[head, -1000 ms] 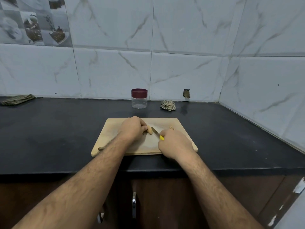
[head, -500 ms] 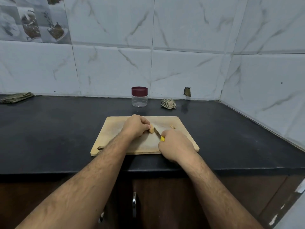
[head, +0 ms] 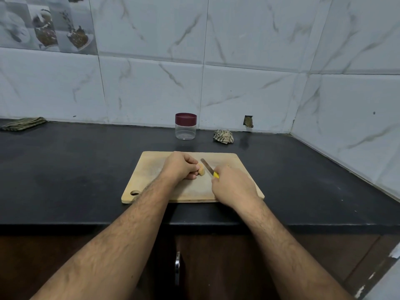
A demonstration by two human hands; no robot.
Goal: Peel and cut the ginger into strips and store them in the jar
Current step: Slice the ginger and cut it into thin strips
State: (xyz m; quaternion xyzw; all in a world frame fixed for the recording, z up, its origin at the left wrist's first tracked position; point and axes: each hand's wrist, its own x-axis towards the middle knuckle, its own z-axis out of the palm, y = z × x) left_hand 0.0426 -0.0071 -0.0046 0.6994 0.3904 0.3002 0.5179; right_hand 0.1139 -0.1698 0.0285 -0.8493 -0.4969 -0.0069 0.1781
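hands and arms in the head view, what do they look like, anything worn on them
Both arms are bare up to the frame edge, with no sleeves showing. The forearms are hairy. The left hand and right hand wear no gloves, and no rings, watch or bands are visible.

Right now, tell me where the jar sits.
In the head view the jar stands upright, lid on, at the back of the dark counter against the tiled wall, just behind the cutting board and left of a crumpled cloth.

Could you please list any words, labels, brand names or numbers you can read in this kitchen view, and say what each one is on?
None: no readable text anywhere.
Jar: maroon lid and clear wall, no label.
Knife: no legible mark on the blade or yellow handle.
Decorative wall tile: pictures only, no words.
Cutting board: plain wood.
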